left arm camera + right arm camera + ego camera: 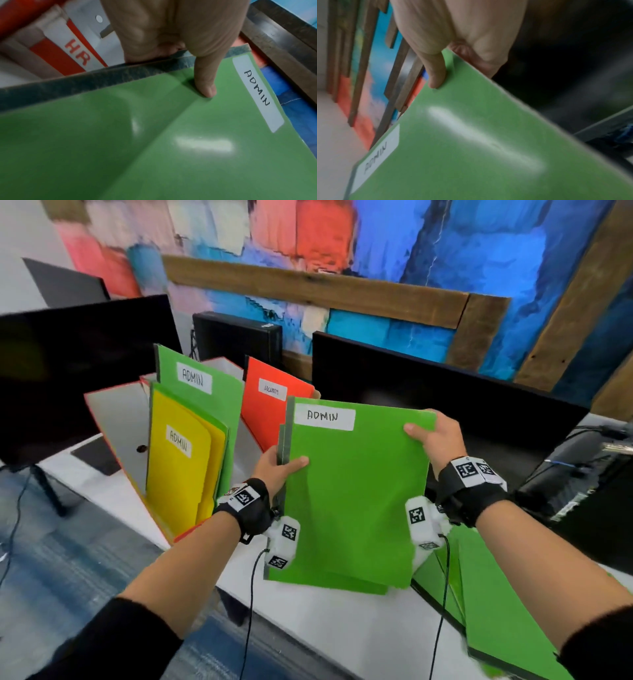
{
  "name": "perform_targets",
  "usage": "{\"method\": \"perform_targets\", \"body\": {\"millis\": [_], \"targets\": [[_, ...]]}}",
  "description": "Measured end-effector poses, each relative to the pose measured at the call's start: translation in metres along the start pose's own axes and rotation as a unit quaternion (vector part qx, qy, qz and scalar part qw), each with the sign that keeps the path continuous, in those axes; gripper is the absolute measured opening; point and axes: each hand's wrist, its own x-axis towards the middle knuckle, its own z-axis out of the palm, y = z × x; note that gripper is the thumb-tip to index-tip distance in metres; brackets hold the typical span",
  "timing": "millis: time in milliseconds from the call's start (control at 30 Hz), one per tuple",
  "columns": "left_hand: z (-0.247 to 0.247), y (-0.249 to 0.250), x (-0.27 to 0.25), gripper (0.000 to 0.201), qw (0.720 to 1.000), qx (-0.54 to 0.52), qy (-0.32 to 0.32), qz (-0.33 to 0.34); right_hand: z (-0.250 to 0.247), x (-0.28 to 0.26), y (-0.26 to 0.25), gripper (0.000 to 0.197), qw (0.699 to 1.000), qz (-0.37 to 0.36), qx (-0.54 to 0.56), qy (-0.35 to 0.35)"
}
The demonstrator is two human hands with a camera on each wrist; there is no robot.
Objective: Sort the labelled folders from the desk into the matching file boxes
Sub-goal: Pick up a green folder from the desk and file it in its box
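A green folder [352,494] labelled ADMIN is held upright above the white desk [325,614] by both hands. My left hand [279,470] pinches its grey spine edge, thumb on the front cover [154,135]. My right hand [433,436] pinches the top right corner [471,121], thumb on the front. To the left stands a white file box [116,419] holding a yellow ADMIN folder [178,460] and a green ADMIN folder [202,395]. A red folder [270,405] with a small label stands just behind. A box marked HR [75,51] shows in the left wrist view.
More green folders [496,611] lie flat on the desk at the right. Black monitors stand at the left [78,371] and behind the held folder [462,405]. Cables and dark equipment [575,481] sit at the far right. A painted wall rises behind.
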Motion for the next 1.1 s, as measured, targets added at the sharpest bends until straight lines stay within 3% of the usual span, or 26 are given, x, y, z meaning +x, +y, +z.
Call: {"method": "perform_targets", "body": {"millis": [100, 267, 333, 467, 567, 633, 800, 900, 1033, 1100], "targets": [[-0.017, 0.006, -0.012, 0.046, 1.000, 0.028, 0.002, 0.008, 0.019, 0.007, -0.017, 0.025, 1.000, 0.003, 0.012, 0.004], [-0.054, -0.001, -0.014, 0.076, 0.999, 0.038, 0.015, 0.009, 0.046, 0.017, -0.054, 0.026, 0.999, -0.030, 0.020, -0.023], [-0.064, 0.003, -0.018, 0.059, 1.000, 0.022, 0.009, 0.007, 0.054, 0.022, -0.065, 0.027, 0.998, -0.055, -0.003, -0.021], [-0.088, -0.003, -0.016, 0.054, 0.999, 0.014, 0.028, -0.005, 0.057, 0.035, -0.079, 0.024, 0.989, -0.118, -0.091, 0.009], [-0.104, -0.004, -0.017, 0.038, 0.998, 0.037, 0.047, -0.002, 0.043, 0.041, -0.082, 0.011, 0.974, -0.148, -0.164, 0.044], [-0.113, -0.003, -0.016, 0.024, 0.997, 0.038, 0.072, 0.004, 0.028, 0.044, -0.078, 0.015, 0.961, -0.152, -0.219, 0.070], [-0.123, 0.000, -0.012, 0.055, 0.995, 0.027, 0.089, 0.038, -0.009, 0.036, -0.065, 0.015, 0.939, -0.112, -0.306, 0.110], [-0.121, 0.004, -0.014, 0.061, 0.996, 0.021, 0.076, 0.048, -0.020, 0.026, -0.059, 0.021, 0.921, -0.094, -0.357, 0.122], [-0.108, 0.020, -0.023, 0.026, 0.998, 0.023, 0.028, 0.055, -0.027, 0.020, -0.047, 0.025, 0.911, -0.073, -0.393, 0.100], [-0.098, 0.025, -0.026, 0.021, 0.998, 0.011, 0.007, 0.056, -0.029, 0.018, -0.042, 0.021, 0.921, -0.075, -0.367, 0.108]]}}
